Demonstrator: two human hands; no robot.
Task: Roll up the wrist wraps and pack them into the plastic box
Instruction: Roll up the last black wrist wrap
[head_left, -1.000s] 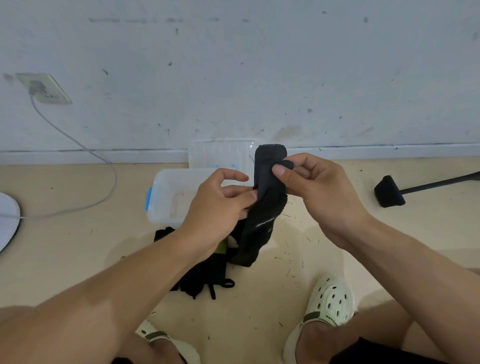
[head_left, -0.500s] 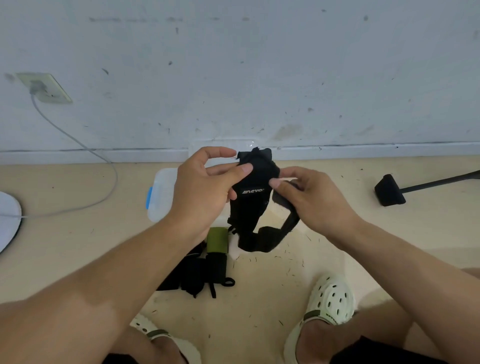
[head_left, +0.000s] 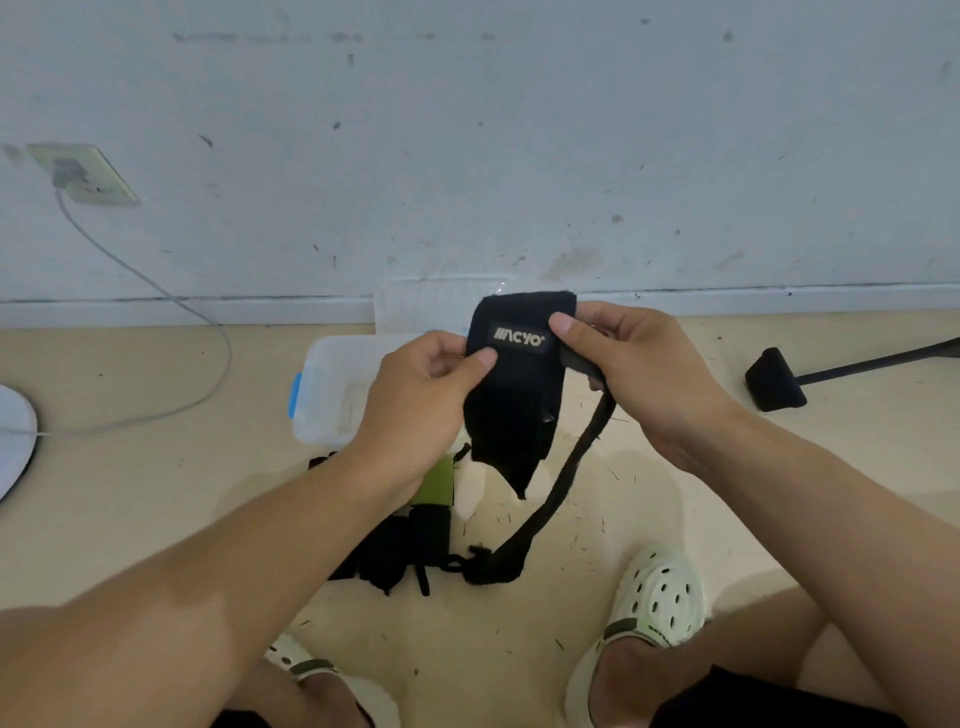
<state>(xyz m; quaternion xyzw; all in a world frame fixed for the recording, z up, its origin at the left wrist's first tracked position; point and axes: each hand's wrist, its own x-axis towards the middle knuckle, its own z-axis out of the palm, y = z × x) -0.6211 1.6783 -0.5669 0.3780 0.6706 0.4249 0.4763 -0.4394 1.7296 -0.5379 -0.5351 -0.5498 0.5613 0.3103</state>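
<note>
Both of our hands are holding one black wrist wrap (head_left: 511, 384) up in the middle of the frame. Our left hand (head_left: 421, 395) is pinching its left edge with the thumb on the front, just under the white logo. Our right hand (head_left: 631, 364) is pinching the right edge, and its fingers are curling around the thin strap (head_left: 566, 467).

Half a second ago this wrap was bunched up and folded over. Now we are spreading it flat, with the logo facing us. The strap was tucked in a loop under our right hand before, and now it is hanging long, down toward the lower middle of the frame. Its end is touching the floor (head_left: 156, 467). We think this means we are getting the wrap straight so that rolling can begin. The roll is not started yet.

Lower in the frame, between our shoes, the other wraps (head_left: 410, 540) are lying in a dark pile with a green patch on top. They are not rolled.

Farther up, behind our left hand, the plastic box (head_left: 332, 384) is sitting open on the floor, with its lid (head_left: 415, 306) leaning at the wall behind it. We cannot see any wrap in the box.
</note>
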